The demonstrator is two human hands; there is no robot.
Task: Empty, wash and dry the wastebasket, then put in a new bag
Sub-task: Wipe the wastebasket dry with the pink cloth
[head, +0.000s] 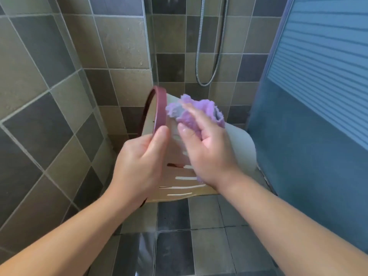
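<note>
both bare forearms come in from the bottom edge, cut off below the elbows. the left hand (139, 156) is clamped on the wastebasket (179, 188), thumb lying along the outside just under the dark pink rim band (160, 108), the other fingers curled out of sight behind the rim. the right hand (207, 152) presses a crumpled purple cloth (191, 114) against the basket's outer wall, thumb and fingers bent round the cloth; its fingertips are blurred, so how tightly it grips is hard to say. a bit of cloth also shows under the wrist. the two hands are close but not touching.

the wastebasket is held up in the air, tipped on its side with the mouth facing left and the base toward the right. its cream wall has slot openings, partly covered by both hands; the inside is barely seen.

beneath and behind lie a tiled floor (207, 212) and tiled walls (59, 56). a metal shower hose (211, 72) hangs in a loop, its top cut off. a frosted blue door panel (318, 96) fills the right side.
</note>
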